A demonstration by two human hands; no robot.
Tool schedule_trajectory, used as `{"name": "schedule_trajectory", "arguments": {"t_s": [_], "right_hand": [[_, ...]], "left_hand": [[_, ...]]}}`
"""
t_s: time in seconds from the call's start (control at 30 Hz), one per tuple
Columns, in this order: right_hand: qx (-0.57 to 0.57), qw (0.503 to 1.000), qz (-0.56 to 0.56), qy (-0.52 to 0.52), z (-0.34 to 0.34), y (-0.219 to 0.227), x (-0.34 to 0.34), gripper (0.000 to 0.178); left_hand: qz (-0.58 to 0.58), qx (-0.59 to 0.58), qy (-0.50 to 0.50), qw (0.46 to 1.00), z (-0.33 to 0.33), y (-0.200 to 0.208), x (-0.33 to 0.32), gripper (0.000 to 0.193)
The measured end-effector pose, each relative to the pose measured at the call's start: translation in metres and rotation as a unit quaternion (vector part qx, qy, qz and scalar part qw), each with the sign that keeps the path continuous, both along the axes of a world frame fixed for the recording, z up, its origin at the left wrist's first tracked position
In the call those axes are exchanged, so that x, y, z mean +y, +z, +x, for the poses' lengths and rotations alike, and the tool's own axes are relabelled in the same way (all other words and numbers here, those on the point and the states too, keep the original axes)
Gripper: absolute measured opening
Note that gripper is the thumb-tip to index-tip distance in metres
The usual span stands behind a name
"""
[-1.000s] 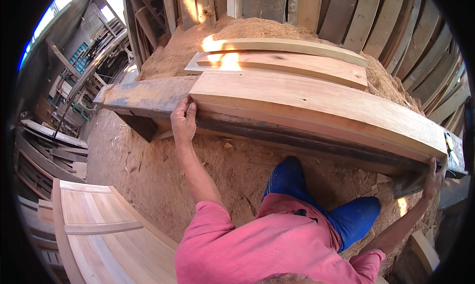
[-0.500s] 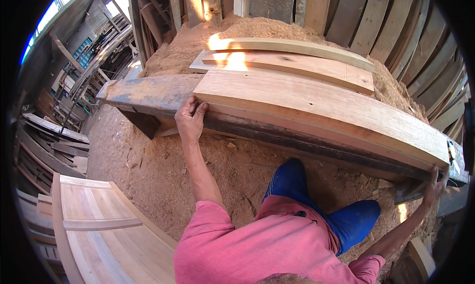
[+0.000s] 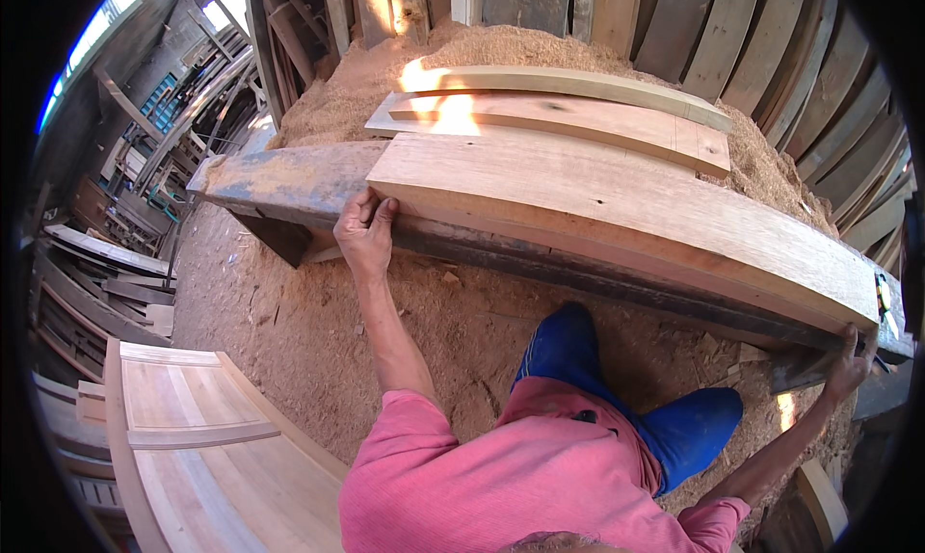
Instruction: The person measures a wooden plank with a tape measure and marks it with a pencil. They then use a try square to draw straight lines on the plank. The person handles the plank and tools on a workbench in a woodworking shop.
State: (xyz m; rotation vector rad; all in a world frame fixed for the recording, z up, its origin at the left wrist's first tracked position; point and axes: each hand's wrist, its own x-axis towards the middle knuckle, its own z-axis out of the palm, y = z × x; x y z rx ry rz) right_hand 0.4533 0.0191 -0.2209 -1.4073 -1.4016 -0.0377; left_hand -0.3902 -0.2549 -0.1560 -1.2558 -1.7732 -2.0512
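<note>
A long, thick pale wooden plank (image 3: 597,202) lies lengthwise along a dark, worn wooden workbench (image 3: 289,184). My left hand (image 3: 366,240) grips its near left corner, thumb against the front edge, with the other fingers partly hidden at the end. Far to the right, my right hand (image 3: 850,362) holds the plank's opposite end, thumb up along the front face and fingers around the corner. Just behind the plank are a knotted board (image 3: 568,121) and a narrower strip (image 3: 588,84). A small dark and white object (image 3: 883,298), too small to name, sits past the right end.
Heaped sawdust (image 3: 520,50) rises behind the bench. Upright boards (image 3: 737,47) lean along the back and right. A panelled wooden door (image 3: 202,437) stands at lower left. Scraps and sawdust cover the floor (image 3: 260,298); stacked timber (image 3: 106,254) fills the left side.
The plank's left end and my left hand have shifted slightly left in view. Both hands keep the same hold, and the whole view has moved a little.
</note>
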Motion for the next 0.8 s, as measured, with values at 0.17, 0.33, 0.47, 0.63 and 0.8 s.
{"name": "schedule_trajectory", "arguments": {"t_s": [0.17, 0.33, 0.47, 0.63, 0.8], "right_hand": [[-0.115, 0.991, 0.038, -0.066, -0.032, 0.029, -0.016, 0.059], [-0.003, 0.997, 0.004, 0.074, -0.073, 0.059, -0.046, 0.058], [0.061, 0.994, -0.055, 0.070, -0.088, 0.078, -0.054, 0.085], [0.036, 0.997, -0.017, 0.071, -0.087, 0.080, -0.054, 0.071], [0.055, 0.994, -0.020, 0.095, -0.080, 0.076, -0.057, 0.077]], "left_hand": [[-0.200, 0.209, 0.206, 0.935, -0.006, 0.015, -0.016, 0.034], [-0.233, 0.072, 0.092, 0.965, -0.028, 0.015, -0.009, 0.052], [-0.147, 0.002, 0.002, 0.989, -0.045, 0.000, -0.002, 0.053], [-0.173, 0.042, 0.033, 0.983, -0.050, -0.002, -0.014, 0.051], [-0.125, -0.021, 0.028, 0.992, -0.036, -0.004, -0.032, 0.054]]}}
